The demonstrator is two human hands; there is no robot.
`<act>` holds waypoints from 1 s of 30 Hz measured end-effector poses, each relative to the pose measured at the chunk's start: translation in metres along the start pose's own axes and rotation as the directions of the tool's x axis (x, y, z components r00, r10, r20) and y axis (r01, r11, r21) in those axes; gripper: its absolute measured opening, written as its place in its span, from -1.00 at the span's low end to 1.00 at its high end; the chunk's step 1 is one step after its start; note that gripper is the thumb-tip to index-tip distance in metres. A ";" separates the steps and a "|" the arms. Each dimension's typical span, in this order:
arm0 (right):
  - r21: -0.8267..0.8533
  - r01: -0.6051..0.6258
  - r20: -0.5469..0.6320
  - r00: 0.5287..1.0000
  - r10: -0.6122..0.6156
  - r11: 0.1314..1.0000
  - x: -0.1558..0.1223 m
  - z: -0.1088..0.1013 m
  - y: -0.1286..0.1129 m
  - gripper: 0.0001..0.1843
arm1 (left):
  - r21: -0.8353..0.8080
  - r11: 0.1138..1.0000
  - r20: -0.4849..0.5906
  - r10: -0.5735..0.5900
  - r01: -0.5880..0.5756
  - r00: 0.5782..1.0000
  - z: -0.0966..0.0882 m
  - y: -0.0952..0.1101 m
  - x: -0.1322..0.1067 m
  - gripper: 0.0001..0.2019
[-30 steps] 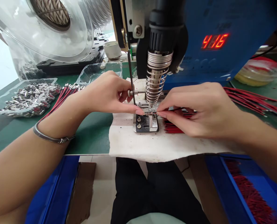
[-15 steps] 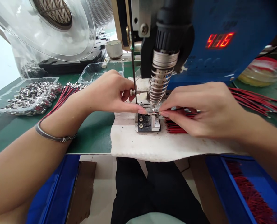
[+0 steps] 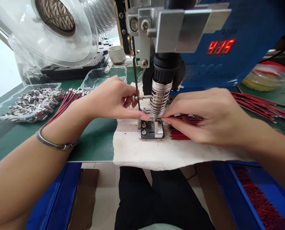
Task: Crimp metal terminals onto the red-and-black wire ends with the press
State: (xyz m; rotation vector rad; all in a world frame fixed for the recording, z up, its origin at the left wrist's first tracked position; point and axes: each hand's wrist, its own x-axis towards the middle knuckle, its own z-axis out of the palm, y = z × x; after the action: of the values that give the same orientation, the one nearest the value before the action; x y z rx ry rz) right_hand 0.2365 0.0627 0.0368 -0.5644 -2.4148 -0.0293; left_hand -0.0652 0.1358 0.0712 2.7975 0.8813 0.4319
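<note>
My left hand (image 3: 111, 99) reaches in from the left, its fingers curled at a small metal knob (image 3: 135, 98). Its thumb stretches along the small fixture (image 3: 150, 129), with the tip at one end of a small metal connector (image 3: 152, 119). From the other side my right hand (image 3: 204, 115) pinches a thin dark wire (image 3: 180, 116) close to the connector; the wire's end is hidden. Above the fixture stands a soldering iron (image 3: 161, 99) in a spring-like sleeve, its tip down at the connector between both hands. Red and black wires (image 3: 179, 133) lie partly under my right hand.
A clear tray of metal connectors (image 3: 36, 102) and a wire bundle (image 3: 65, 101) lie left. A blue machine (image 3: 204, 73) with a red display stands behind. More wires (image 3: 257, 103) lie right. A white cloth (image 3: 137, 155) covers the table's front edge; blue bins (image 3: 231, 191) stand below.
The soldering iron has come down to the connector, bringing its metal bracket into view. The display went from 416 to 415. Both hands keep nearly the same pose; the view has shifted slightly.
</note>
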 end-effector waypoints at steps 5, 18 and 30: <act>0.012 0.000 -0.008 1.000 0.001 1.000 -0.001 0.000 0.000 -0.81 | -0.028 0.999 0.001 0.017 -0.017 1.000 0.000 -0.004 0.001 -0.36; 0.033 -0.003 -0.006 1.000 0.003 0.999 0.001 -0.001 -0.001 -0.80 | 0.033 0.998 -0.026 0.057 -0.056 0.998 0.004 -0.001 -0.002 -0.67; 0.014 -0.006 -0.009 1.000 0.006 1.000 0.001 0.000 -0.001 -0.82 | 0.056 0.995 -0.045 0.082 -0.079 0.996 0.005 -0.004 -0.001 -0.72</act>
State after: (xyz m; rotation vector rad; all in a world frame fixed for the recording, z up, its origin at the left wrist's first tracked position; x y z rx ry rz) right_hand 0.2350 0.0618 0.0372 -0.5641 -2.4031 -0.0130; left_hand -0.0670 0.1382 0.0655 2.8919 0.8031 0.4950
